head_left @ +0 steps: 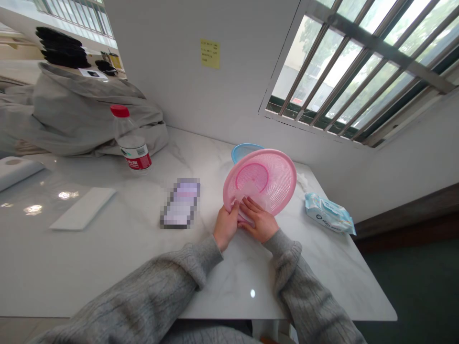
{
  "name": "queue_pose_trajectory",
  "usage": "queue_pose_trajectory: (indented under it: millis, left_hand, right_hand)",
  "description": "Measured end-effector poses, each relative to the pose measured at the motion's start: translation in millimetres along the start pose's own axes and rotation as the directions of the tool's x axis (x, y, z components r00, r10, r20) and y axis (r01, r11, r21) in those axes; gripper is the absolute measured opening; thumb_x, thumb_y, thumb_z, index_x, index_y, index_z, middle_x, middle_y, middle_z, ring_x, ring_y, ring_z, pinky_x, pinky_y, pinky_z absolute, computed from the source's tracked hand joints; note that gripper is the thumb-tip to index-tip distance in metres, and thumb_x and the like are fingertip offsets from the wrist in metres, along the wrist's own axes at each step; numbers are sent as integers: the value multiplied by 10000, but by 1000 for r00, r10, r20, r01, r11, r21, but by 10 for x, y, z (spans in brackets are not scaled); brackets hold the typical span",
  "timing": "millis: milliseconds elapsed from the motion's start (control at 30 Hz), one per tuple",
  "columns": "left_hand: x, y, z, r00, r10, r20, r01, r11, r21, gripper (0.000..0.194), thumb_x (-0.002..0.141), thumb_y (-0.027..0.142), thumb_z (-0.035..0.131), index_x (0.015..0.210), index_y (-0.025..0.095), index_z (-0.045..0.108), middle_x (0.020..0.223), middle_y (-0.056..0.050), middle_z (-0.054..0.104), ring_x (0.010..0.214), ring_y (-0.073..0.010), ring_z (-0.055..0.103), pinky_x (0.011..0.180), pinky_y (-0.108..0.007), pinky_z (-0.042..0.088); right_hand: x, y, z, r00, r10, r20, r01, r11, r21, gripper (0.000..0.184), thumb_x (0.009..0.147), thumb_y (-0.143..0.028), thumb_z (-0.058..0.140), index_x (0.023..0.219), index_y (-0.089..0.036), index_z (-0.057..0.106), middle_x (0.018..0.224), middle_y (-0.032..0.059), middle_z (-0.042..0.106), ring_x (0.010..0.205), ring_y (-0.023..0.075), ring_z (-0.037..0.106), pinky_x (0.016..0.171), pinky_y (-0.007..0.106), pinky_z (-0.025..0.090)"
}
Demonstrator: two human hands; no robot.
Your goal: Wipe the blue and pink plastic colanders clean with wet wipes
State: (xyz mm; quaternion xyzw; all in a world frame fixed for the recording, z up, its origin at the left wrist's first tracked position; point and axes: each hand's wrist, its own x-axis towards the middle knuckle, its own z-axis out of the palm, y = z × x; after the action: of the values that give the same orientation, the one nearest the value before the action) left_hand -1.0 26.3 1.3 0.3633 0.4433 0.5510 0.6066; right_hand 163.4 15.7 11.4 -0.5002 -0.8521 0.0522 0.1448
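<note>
A pink plastic strainer basket (276, 179) is tilted up toward me on the white marble table (118, 248). My left hand (225, 225) grips its near rim, fingers curled round the edge. My right hand (260, 220) presses a pale, see-through wipe (251, 191) against the inside of the basket, fingers laid flat on it. A blue basket (242, 150) lies just behind the pink one, mostly hidden by it.
A pack of wet wipes (330, 213) lies to the right. A pixelated phone (181, 203), a white flat pad (83, 208), a red-capped water bottle (131, 141) and a grey jacket (71, 114) sit to the left. A barred window (358, 71) is at the back right.
</note>
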Motion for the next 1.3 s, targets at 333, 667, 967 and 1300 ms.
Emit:
queue_pose_trajectory:
  millis: [333,667,967,1300]
  left_hand:
    - [-11,90,-63,999,-52,9,51,996,69,450,834,575,711,869,127,736,716,-77,727,770,-258,719,714,-360,591]
    - [-66,484,-166,971,237,24,-231,912,338,348,960,380,540,1088,139,757,930,-80,770,882,-230,710,803,-311,519]
    - [-38,438,-161,964,256,-68,-233,942,242,281,929,327,621,1163,222,736,1065,-60,773,1042,-255,710,939,-324,501]
    - [-62,482,-140,949,313,-37,-290,911,292,334,983,394,556,1165,167,721,1081,-80,771,1013,-233,701,937,-308,501]
  right_hand:
    - [-71,-112,-178,997,-20,-80,21,1000,6,263,986,-286,592,1185,-292,764,1263,-22,719,1071,214,746,894,360,653]
    - [-180,-185,-570,366,321,-873,-242,939,244,331,964,-327,639,721,-109,688,518,-37,479,485,53,407,492,205,336]
    - [-189,-148,-780,-14,350,-936,-241,908,343,410,995,-432,550,1095,-94,758,990,135,744,935,273,717,861,456,591]
    - [-42,-349,-117,948,63,-312,-87,994,-64,435,1038,-257,413,1399,-151,632,1577,87,450,1498,312,414,1221,582,394]
